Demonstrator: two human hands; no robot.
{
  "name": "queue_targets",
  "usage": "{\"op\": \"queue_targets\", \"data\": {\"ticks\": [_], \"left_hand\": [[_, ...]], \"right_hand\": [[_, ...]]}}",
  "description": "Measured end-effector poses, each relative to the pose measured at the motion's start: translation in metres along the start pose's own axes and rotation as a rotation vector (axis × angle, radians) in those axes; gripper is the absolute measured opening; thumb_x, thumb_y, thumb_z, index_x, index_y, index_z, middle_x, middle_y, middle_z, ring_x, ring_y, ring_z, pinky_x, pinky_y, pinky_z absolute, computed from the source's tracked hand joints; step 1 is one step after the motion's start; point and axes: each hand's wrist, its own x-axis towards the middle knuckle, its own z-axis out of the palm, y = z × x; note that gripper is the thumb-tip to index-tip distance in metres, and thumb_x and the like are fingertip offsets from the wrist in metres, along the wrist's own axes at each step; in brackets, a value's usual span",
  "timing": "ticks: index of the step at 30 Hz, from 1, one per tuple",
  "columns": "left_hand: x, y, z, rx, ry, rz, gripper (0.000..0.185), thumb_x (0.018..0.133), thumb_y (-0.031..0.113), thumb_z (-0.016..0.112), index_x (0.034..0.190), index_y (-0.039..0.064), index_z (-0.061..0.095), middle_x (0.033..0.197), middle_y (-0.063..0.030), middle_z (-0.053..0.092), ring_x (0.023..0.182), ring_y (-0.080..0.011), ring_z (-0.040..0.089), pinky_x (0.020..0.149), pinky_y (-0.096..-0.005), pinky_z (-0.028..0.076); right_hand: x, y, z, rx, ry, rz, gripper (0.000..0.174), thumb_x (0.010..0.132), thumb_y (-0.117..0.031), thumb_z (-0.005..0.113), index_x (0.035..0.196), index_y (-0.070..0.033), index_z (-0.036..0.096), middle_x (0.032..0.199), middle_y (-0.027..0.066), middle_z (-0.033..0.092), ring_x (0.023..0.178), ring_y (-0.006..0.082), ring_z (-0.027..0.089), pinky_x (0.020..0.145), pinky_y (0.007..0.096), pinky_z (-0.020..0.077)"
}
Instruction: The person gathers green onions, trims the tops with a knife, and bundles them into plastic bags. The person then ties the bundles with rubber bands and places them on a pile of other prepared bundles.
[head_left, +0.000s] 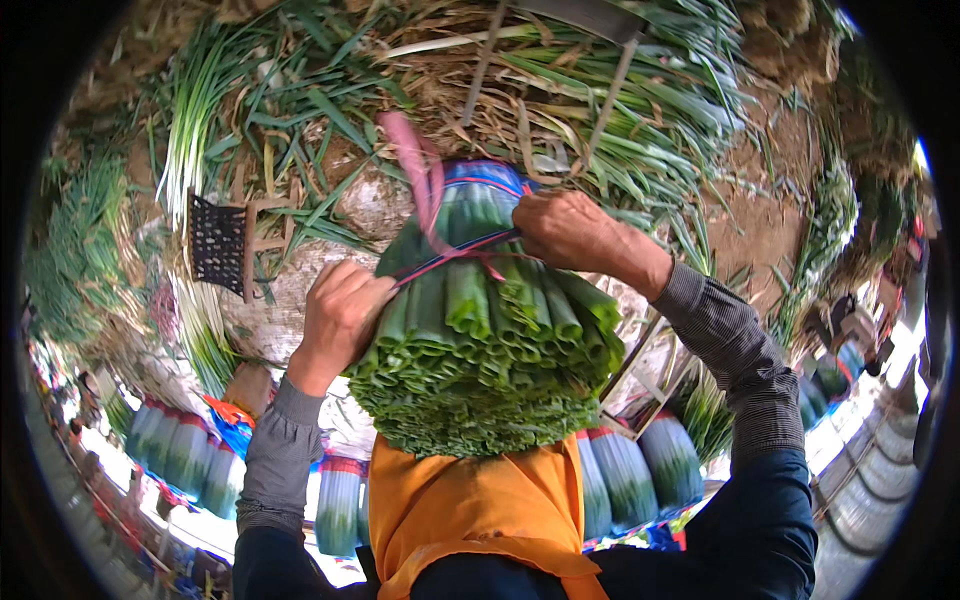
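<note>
A thick bundle of green onions (480, 375) stands against my orange apron (472, 495), its cut hollow leaf ends facing up towards me. Around its leaves runs a thin tie (454, 253) in pink and dark blue, pulled tight between my hands. My left hand (337, 319) is closed on the tie's left end, against the bundle's side. Over at the upper right, my right hand (574, 229) grips the other end in a fist. A loose pink strip (412, 161) trails beyond the bundle. Blue wrapping (480, 178) with a red edge shows at the far end.
Loose green onions lie in a left pile (187, 127) and a right pile (645, 120). A small stool with a black woven seat (217, 244) is at left. Metal legs (611, 97) stand beyond the bundle. Several wrapped bundles (619, 465) line the area behind me.
</note>
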Motion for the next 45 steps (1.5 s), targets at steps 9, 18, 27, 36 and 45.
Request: {"op": "queue_targets", "data": {"ticks": [9,18,27,36,45], "left_hand": [[0.130,0.012,-0.073,0.004,-0.019,-0.175,0.023,0.097,0.016,0.062,0.116,0.005,0.068,0.115,-0.0120,0.066,0.102,-0.0270,0.066,0.088,-0.0364,0.054],[0.277,0.105,0.070,0.097,-0.570,0.458,0.028,0.093,0.028,0.065,0.111,0.006,0.068,0.106,-0.0132,0.067,0.099,-0.0311,0.065,0.086,-0.0389,0.052],[0.238,0.126,0.245,0.702,-1.486,0.601,0.033,0.083,0.032,0.071,0.103,0.006,0.072,0.106,-0.0146,0.067,0.101,-0.0334,0.066,0.086,-0.0456,0.053],[0.213,0.117,0.255,0.543,-1.107,0.780,0.010,0.081,0.011,0.061,0.084,0.005,0.068,0.087,-0.0134,0.066,0.084,-0.0335,0.067,0.070,-0.0455,0.053],[0.210,0.180,0.229,0.095,-0.981,0.863,0.007,0.083,0.009,0.062,0.088,0.004,0.064,0.081,-0.0134,0.060,0.079,-0.0341,0.063,0.066,-0.0454,0.050]], "right_hand": [[-0.081,0.064,0.013,0.258,0.522,0.628,0.016,0.088,-0.022,0.058,0.088,-0.007,0.064,0.087,0.0176,0.065,0.085,0.0399,0.064,0.072,0.0476,0.0512],[-0.180,0.030,0.184,0.677,0.409,0.838,0.023,0.087,-0.026,0.060,0.088,-0.004,0.068,0.086,0.0231,0.067,0.081,0.0433,0.065,0.069,0.0486,0.0514],[-0.168,0.000,0.249,0.955,0.455,0.853,0.042,0.089,-0.037,0.058,0.106,-0.001,0.069,0.097,0.0260,0.068,0.094,0.0415,0.065,0.084,0.0475,0.0511],[-0.140,0.005,0.250,0.604,0.528,1.051,0.027,0.084,-0.031,0.063,0.088,-0.004,0.067,0.085,0.0209,0.070,0.082,0.0394,0.069,0.071,0.0503,0.0548],[-0.220,-0.064,0.274,0.628,0.461,1.100,0.034,0.096,-0.033,0.055,0.078,-0.005,0.062,0.071,0.0221,0.064,0.068,0.0427,0.065,0.060,0.0498,0.0529]]}}
